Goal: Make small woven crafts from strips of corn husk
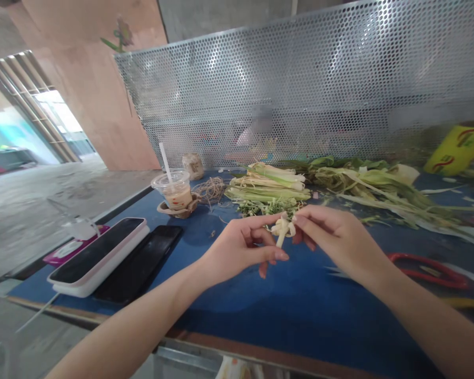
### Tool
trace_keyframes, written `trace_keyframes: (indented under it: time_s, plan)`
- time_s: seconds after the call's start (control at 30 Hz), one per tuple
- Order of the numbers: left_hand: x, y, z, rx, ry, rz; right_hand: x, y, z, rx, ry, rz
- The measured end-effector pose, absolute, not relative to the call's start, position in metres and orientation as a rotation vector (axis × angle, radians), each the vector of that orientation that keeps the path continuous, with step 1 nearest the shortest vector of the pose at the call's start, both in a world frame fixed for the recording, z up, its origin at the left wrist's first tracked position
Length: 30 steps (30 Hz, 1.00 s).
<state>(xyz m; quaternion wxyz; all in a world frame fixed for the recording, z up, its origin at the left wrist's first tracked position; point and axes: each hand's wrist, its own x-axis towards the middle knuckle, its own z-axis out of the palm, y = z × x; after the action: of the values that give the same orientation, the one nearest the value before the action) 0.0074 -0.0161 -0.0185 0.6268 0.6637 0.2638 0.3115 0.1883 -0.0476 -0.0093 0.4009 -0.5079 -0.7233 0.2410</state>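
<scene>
Blue table [260,310]: two phones [98,252], one cup [176,193], one knotted strip [283,229].

Single head-worn view, looking forward and down across a blue table [237,310] (close range), facing a perforated screen [319,89]

The flat blue table top [260,305] sets the ground. On it, pale cream folded leaf strips [283,227] sit between the fingers; behind them lie green-and-cream cut stalks [268,189]. Right of the strips — red-handled scissors [426,268]. Far left on the blue, a black-screened white-cased phone [98,255]. Behind everything, a grey perforated metal screen [300,89] — evenly dotted.
</scene>
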Motion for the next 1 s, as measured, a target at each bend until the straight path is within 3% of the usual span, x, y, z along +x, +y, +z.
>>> trace_keyframes:
  time_s: [0.17, 0.63, 1.0]
  plan:
    - [0.012, -0.02, -0.017, 1.543, 0.638, 0.761, 0.184, -0.05, -0.013, -1.228, -1.891, 0.589]
    - [0.011, -0.023, -0.021, 1.739, 0.796, 0.882, 0.191, -0.053, -0.01, -1.346, -2.195, 0.1]
    - [0.011, -0.024, -0.025, 1.856, 0.702, 0.76, 0.19, -0.047, -0.01, -1.211, -1.936, 0.702]
